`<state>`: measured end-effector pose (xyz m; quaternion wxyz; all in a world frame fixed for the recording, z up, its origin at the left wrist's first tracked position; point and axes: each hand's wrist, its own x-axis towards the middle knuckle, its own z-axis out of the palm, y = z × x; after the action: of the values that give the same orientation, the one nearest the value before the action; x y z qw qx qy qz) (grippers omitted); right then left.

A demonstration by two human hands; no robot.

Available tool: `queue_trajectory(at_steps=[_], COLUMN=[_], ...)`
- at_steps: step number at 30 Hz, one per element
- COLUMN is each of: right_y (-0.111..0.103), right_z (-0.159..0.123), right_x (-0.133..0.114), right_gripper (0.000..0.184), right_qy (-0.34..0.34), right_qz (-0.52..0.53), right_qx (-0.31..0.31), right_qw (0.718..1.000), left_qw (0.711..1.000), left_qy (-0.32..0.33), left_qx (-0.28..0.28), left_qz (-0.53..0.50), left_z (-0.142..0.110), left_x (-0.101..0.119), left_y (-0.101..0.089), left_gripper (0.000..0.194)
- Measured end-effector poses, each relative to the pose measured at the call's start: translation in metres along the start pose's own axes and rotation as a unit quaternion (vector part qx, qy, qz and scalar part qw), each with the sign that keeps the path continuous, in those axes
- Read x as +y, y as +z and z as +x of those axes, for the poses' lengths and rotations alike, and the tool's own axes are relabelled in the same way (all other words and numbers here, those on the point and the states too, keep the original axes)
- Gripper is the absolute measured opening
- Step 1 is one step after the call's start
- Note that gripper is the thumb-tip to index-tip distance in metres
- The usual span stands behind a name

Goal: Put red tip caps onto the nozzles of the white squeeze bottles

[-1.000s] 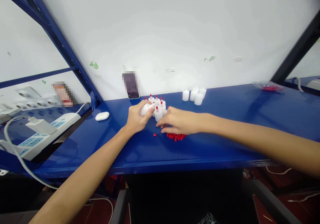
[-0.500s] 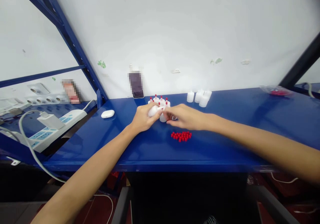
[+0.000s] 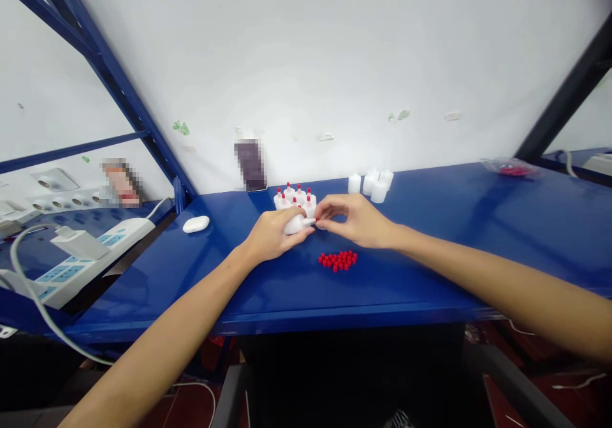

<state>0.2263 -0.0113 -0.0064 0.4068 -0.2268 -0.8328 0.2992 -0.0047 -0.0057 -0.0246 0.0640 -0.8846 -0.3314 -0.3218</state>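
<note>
My left hand (image 3: 272,233) is closed around a white squeeze bottle (image 3: 295,224), tilted so its nozzle points to the right. At the nozzle's tip, my right hand (image 3: 358,222) pinches a small red cap (image 3: 317,220); the fingertips partly hide it, and I cannot tell whether it is seated. Just behind the hands stand several white bottles with red caps (image 3: 288,195), some covered by my fingers. Loose red caps (image 3: 338,260) lie in a cluster on the blue table, nearer the front edge.
Several white bottles without red caps (image 3: 377,189) stand toward the wall. A white earbud case (image 3: 196,224) sits at left, and a phone (image 3: 251,165) leans on the wall. Further left is a power strip (image 3: 90,259); at far right lies a clear bag with red contents (image 3: 512,168).
My right hand has come to the nozzle tip with the red cap, its fingers now pinched there. The left hand keeps the bottle. The whole view has shifted slightly.
</note>
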Motion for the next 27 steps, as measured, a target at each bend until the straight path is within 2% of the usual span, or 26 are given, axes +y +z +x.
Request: queue_trajectory(at_steps=[5,8,11,15,19,22,25,27], right_y=[-0.002,-0.003,-0.007,-0.015,-0.020,-0.022,-0.023,-0.023], right_z=[-0.002,-0.003,-0.003,-0.002,-0.001,-0.001,0.000,0.001], right_x=[0.003,-0.002,-0.006,-0.001,0.010,0.013,0.013,0.013], right_gripper=[0.013,0.006,0.007,0.012,0.026,0.023,0.020,0.019], right_qy=[-0.012,-0.034,-0.046,0.023,0.089,0.098,0.090,0.086], right_qz=[-0.036,-0.093,-0.116,0.004,0.096,0.114,0.144,0.152], right_qx=[0.006,0.008,-0.015,-0.077,-0.126,-0.141,-0.130,-0.133], right_qw=[0.999,0.995,0.992,0.997,0.983,0.979,0.977,0.976], left_qw=[0.999,0.998,0.998,0.997,0.995,0.993,0.992,0.993], left_qy=[0.022,0.043,0.053,0.067,0.094,0.114,0.121,0.116], left_qx=[-0.006,-0.003,-0.012,-0.037,-0.038,-0.010,0.025,0.026], left_qz=[0.027,0.041,0.036,0.027,0.023,0.001,-0.017,-0.019], left_z=[0.000,0.000,0.000,-0.002,-0.003,-0.002,0.000,0.001], left_x=[-0.001,0.000,0.002,0.003,0.008,0.015,0.020,0.022], left_y=[0.002,0.002,0.002,0.000,0.001,0.003,0.004,0.004], left_gripper=[0.036,0.037,0.036,0.037,0.034,0.030,0.025,0.026])
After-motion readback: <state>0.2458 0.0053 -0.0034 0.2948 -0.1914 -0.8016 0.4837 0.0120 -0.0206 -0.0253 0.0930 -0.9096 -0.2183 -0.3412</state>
